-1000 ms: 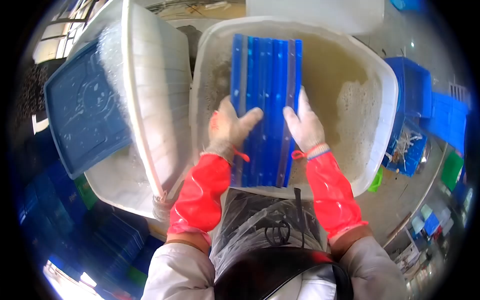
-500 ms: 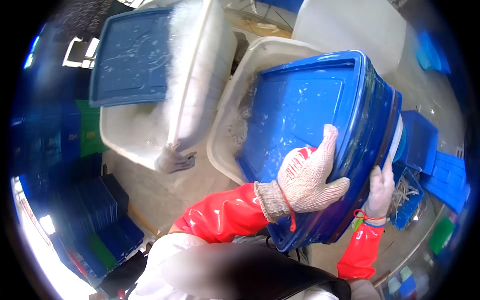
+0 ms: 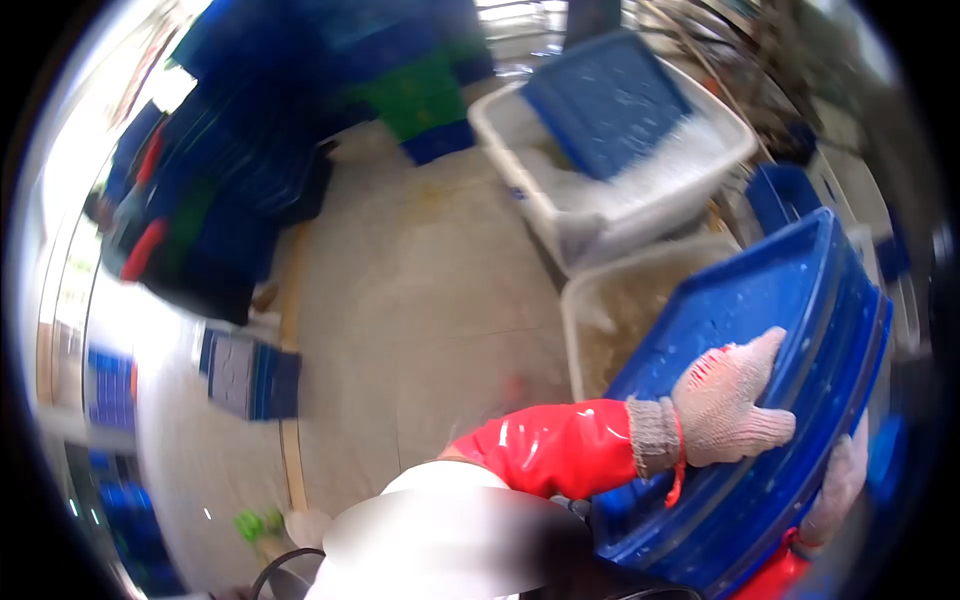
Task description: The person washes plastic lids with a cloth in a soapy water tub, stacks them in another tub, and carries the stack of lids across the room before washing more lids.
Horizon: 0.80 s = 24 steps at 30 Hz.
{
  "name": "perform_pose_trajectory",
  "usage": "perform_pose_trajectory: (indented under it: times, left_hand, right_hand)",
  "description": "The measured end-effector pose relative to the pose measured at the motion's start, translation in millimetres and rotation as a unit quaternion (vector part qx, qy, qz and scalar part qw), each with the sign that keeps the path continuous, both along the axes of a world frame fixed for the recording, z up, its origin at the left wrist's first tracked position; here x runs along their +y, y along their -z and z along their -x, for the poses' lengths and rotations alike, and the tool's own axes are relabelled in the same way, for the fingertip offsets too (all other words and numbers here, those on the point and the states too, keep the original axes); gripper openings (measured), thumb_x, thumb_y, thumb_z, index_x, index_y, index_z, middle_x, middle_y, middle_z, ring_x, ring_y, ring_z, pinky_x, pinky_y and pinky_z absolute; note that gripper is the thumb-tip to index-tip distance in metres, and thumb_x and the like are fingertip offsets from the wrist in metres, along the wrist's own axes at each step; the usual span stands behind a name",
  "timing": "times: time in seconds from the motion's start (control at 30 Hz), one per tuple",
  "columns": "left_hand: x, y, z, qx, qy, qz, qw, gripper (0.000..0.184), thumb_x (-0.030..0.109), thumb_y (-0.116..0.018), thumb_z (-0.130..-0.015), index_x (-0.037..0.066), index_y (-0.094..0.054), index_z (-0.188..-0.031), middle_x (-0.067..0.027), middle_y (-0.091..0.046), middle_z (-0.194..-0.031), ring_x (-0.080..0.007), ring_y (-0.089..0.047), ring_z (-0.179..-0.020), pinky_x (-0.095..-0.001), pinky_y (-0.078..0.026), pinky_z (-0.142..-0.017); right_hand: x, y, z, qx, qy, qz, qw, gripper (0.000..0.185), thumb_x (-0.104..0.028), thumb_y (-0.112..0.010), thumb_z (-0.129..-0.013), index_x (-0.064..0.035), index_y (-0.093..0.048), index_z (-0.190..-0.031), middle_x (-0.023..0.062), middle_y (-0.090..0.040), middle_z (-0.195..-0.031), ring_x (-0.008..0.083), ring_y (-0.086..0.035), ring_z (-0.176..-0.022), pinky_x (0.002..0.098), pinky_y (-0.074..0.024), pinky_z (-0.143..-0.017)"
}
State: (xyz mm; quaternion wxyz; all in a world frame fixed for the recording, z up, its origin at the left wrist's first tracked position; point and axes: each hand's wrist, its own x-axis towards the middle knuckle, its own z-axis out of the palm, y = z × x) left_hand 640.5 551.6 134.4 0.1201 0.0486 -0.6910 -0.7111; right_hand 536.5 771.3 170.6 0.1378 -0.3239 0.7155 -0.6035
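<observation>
The left grip (image 3: 732,402) and right grip (image 3: 838,492) are clasping a tilted stack of blue lids (image 3: 822,385) from opposite sides, the stack partly hiding a murky-water tub (image 3: 570,322). Beyond, a foamy white tub (image 3: 655,224) is holding a lone blue lid (image 3: 605,105).

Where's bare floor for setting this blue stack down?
Widest: the floor between the yellowish strip and the foamy tub. Smaller: floor left of that strip, below the crate pile. Crowded: the right, where the left hand and right hand hold the blue stack, overlapping the murky tub in view.
</observation>
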Motion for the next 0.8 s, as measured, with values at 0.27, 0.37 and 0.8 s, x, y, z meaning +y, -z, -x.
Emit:
perform_pose_trajectory:
  times: [0.27, 0.37, 0.8]
  left_hand:
    - [2, -13, -27, 0.038, -0.093, -0.001, 0.995, 0.097, 0.039, -0.078, -0.079, -0.016, -0.036, -0.148, -0.0339, -0.062, -0.131, -0.0403, -0.063, -0.122, -0.0404, -0.049, -0.105]
    - [23, -1, -41, 0.093, -0.218, 0.060, 0.970, 0.094, 0.037, -0.077, -0.079, -0.017, -0.037, -0.146, -0.0353, -0.063, -0.125, -0.0401, -0.066, -0.117, -0.0415, -0.051, -0.101]
    - [76, -41, -13, 0.076, -0.483, 0.090, 0.868, 0.077, 0.028, -0.074, -0.080, -0.014, -0.047, -0.138, -0.0336, -0.066, -0.120, -0.0412, -0.068, -0.113, -0.0413, -0.052, -0.099]
  right_hand:
    - [-21, -28, 23, 0.049, -0.080, -0.022, 0.995, 0.062, -0.032, -0.046, -0.108, 0.0077, -0.035, -0.154, 0.0188, -0.054, -0.145, 0.0230, -0.057, -0.127, 0.0327, -0.0416, -0.111]
    - [-24, -28, 31, 0.079, -0.113, -0.013, 0.990, 0.062, -0.032, -0.047, -0.108, 0.0079, -0.036, -0.154, 0.0185, -0.054, -0.145, 0.0229, -0.058, -0.126, 0.0323, -0.0420, -0.111]
    - [-120, -11, 148, 0.041, -0.417, 0.082, 0.904, 0.060, -0.031, -0.048, -0.108, 0.0105, -0.042, -0.150, 0.0193, -0.059, -0.139, 0.0226, -0.061, -0.122, 0.0321, -0.0462, -0.105]
